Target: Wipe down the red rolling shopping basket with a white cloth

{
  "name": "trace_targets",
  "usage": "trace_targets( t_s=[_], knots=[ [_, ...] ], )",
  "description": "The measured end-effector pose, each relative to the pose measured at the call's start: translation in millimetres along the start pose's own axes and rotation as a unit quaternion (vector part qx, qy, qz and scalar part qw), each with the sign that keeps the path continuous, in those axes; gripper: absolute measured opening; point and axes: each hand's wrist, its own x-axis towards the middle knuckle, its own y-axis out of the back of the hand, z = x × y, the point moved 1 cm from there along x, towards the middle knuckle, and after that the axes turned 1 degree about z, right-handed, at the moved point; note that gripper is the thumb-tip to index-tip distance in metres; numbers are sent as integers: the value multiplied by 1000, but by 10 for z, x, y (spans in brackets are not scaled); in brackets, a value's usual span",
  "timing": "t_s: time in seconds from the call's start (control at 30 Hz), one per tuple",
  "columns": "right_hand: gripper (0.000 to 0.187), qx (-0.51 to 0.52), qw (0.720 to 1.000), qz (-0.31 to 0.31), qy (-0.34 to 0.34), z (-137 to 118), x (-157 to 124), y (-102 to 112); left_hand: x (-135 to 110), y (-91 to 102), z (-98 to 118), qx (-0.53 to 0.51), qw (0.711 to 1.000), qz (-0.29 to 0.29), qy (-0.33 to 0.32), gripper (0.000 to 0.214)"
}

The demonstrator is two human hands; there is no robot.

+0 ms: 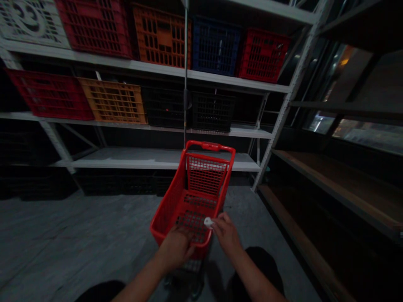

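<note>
A red plastic shopping cart [176, 201] stands on the grey floor in front of me, its basket bare inside. My left hand [176, 247] is closed over the cart's near rim. My right hand [225, 235] sits at the near right corner of the rim, fingertips pinched on a small white object [208, 222]. The cart's far handle [210, 146] points toward the shelves.
White metal shelving [151, 158] runs along the back wall, carrying red, orange, blue and black crates [113, 102]. A dark wooden shelf unit [330, 184] lines the right side. Grey concrete floor [78, 235] spreads to the left.
</note>
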Motion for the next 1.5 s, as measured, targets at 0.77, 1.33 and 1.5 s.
trace_targets(
  t_s=[0.77,1.33,1.5],
  knots=[
    [27,13,980,-58,192,-39,-174,-409,165,-261,-116,26,999,24,-13,55],
    [31,-14,971,-92,218,-130,-218,-583,179,-225,-267,17,1000,19,-4,22],
    [31,-67,980,-37,185,161,263,-310,134,-209,-289,-1,1000,9,-5,32]
  ],
)
